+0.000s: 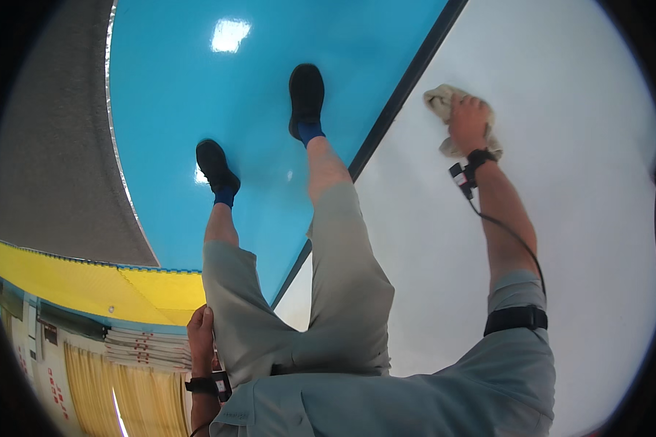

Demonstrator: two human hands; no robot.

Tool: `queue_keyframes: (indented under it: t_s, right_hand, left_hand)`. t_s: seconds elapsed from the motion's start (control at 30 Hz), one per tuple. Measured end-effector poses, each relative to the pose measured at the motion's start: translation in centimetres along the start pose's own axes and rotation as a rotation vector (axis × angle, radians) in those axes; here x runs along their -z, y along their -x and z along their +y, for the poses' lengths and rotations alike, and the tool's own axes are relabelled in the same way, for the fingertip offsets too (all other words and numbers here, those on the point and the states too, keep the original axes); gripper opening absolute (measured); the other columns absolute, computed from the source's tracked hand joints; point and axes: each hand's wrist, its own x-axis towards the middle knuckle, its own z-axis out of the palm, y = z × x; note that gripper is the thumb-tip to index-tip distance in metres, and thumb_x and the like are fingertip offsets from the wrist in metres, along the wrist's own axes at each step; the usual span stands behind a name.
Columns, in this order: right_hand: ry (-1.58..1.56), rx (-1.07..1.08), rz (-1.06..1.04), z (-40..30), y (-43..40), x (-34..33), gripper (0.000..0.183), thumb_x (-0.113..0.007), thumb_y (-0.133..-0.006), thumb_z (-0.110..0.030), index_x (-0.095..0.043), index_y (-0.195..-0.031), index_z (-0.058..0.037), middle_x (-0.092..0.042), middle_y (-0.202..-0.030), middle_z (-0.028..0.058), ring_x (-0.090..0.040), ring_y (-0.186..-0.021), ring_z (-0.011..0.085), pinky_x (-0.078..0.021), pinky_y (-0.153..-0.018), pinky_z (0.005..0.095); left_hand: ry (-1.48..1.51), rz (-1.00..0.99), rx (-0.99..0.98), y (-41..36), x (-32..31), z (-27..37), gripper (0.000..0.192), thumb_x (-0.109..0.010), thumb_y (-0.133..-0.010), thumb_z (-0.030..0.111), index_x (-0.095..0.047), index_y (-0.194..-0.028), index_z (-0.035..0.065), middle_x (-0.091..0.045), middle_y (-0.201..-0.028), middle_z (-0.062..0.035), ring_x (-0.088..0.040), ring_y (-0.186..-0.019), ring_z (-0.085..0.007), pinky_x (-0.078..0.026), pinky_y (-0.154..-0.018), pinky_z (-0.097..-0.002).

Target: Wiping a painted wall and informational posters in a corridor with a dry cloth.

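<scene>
My right hand is spread over a crumpled beige cloth, pressing it against a white wall. Parts of the cloth stick out past the fingertips and below the palm. A black wrist strap with a small cabled device sits at that wrist. My left hand hangs low beside my left thigh, its thumb against the grey shorts. Its fingers are partly hidden, and whether they grip the fabric is not visible.
A glossy blue floor lies under my black shoes. A black baseboard separates it from the wall. Grey flooring and yellow mats lie to the left. Stacked folded sheets and yellow curtains show at lower left.
</scene>
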Motion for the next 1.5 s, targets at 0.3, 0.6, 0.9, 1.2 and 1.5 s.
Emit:
queue_keyframes:
  t_s: [0.3, 0.6, 0.9, 1.2, 1.5]
  right_hand:
    - [-0.223, 0.36, -0.397, -17.8, 21.7, -6.0, 0.034, -0.056, -0.081, -0.014, -0.063, -0.113, -0.0056, -0.059, -0.107, 0.0174, -0.051, -0.106, 0.0337, -0.0367, -0.092, 0.0499]
    - [-0.402, 0.445, -0.566, -6.6, 33.3, 7.9, 0.036, -0.062, -0.077, -0.018, -0.067, -0.111, -0.0083, -0.061, -0.11, 0.0158, -0.052, -0.109, 0.0327, -0.0342, -0.099, 0.0509]
    - [-0.001, -0.053, 0.018, 8.5, 9.4, 8.1, 0.052, -0.063, -0.076, -0.01, -0.057, -0.128, -0.0082, -0.06, -0.107, 0.0145, -0.056, -0.103, 0.0322, -0.0436, -0.088, 0.0473]
    - [-0.013, 0.089, -0.162, -8.5, 1.7, -6.8, 0.034, -0.057, -0.086, -0.017, -0.061, -0.119, -0.0101, -0.063, -0.104, 0.0126, -0.055, -0.104, 0.0308, -0.04, -0.088, 0.047]
    - [-0.31, 0.532, -0.517, -19.3, 27.5, -3.1, 0.018, -0.061, -0.077, -0.022, -0.074, -0.085, -0.012, -0.065, -0.096, 0.0132, -0.053, -0.102, 0.0323, -0.0363, -0.091, 0.0491]
  left_hand:
    - [0.003, -0.074, -0.068, -2.1, 1.3, 1.9, 0.032, -0.057, -0.099, 0.019, -0.063, -0.12, -0.0037, -0.068, -0.103, -0.0047, -0.06, -0.091, -0.0112, -0.047, -0.082, -0.0273]
    - [0.023, -0.144, -0.135, -3.1, 1.2, 0.5, 0.035, -0.06, -0.098, 0.022, -0.062, -0.122, -0.0025, -0.068, -0.104, -0.0047, -0.06, -0.088, -0.01, -0.048, -0.076, -0.0265]
    - [0.043, -0.068, -0.106, -3.3, -0.1, -0.1, 0.038, -0.057, -0.099, 0.025, -0.061, -0.122, -0.0044, -0.068, -0.109, -0.0068, -0.061, -0.093, -0.0115, -0.048, -0.079, -0.0275]
    - [0.116, -0.025, 0.007, -1.9, 0.5, 1.9, 0.037, -0.049, -0.104, 0.028, -0.064, -0.12, -0.0026, -0.067, -0.103, -0.0026, -0.058, -0.093, -0.0099, -0.046, -0.085, -0.0268]
    - [0.069, -0.071, -0.031, -2.3, 1.3, 2.4, 0.036, -0.054, -0.102, 0.025, -0.063, -0.122, -0.0032, -0.068, -0.103, -0.0037, -0.059, -0.091, -0.0105, -0.047, -0.083, -0.0272]
